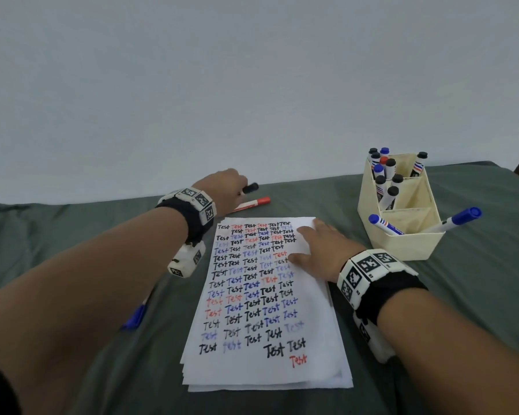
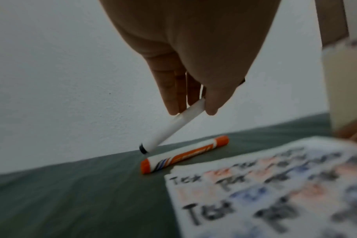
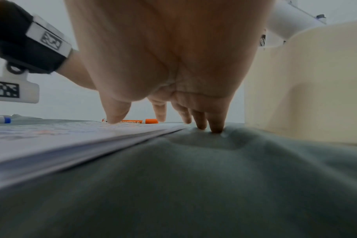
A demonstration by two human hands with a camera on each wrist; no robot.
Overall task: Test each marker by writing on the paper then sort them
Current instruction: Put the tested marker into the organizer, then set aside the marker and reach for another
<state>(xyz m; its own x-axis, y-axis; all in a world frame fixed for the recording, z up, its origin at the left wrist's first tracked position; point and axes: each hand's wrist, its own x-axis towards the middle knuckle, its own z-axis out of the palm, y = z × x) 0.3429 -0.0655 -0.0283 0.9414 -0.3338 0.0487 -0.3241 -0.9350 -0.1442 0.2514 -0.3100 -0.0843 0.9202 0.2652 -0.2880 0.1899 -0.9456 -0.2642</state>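
Black-capped marker (image 2: pixel 169 127) tilts, pinched by fingers (image 2: pixel 171 96).

Bedroom: sheeted bed (image 1: pixel 72 250), bare wall (image 1: pixel 252 85).

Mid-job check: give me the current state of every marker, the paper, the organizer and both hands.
black marker: capped, tilted, pinched by left hand
red marker: capped, lying on the cloth beyond the paper
paper stack: flat, top sheet full of "Test"
right hand: flat, pressing the paper
organizer: upright, capped markers in back and front sections
blue marker: capped, lying under the left forearm
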